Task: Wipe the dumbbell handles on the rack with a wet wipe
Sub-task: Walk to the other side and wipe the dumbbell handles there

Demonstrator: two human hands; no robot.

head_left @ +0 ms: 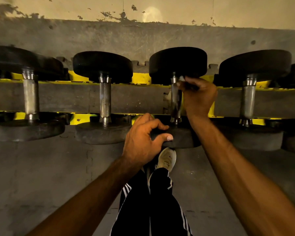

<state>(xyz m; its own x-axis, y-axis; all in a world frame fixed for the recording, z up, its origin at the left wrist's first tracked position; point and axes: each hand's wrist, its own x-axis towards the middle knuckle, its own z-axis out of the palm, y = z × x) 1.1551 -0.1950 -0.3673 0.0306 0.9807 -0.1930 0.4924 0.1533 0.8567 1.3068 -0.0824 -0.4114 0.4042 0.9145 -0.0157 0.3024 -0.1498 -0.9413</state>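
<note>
From the head camera, the right hand [198, 97] had its fingers curled round a pale, crumpled wet wipe [182, 78], pressing it to the top of the third dumbbell handle [175, 101] on the yellow rack [140, 77]. The left hand [143, 138] gripped that dumbbell's matte near disc [182, 138], thumb and fingers clamped on its rim. The neighbouring knurled steel handles [105, 99] gave no sign of being wiped or not, so the job looked midway at best.

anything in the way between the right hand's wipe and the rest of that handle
Nothing visible. The right hand holds the wet wipe at the far end of the handle; the shaft below is bare, and the left hand grips only the near plate.
</note>
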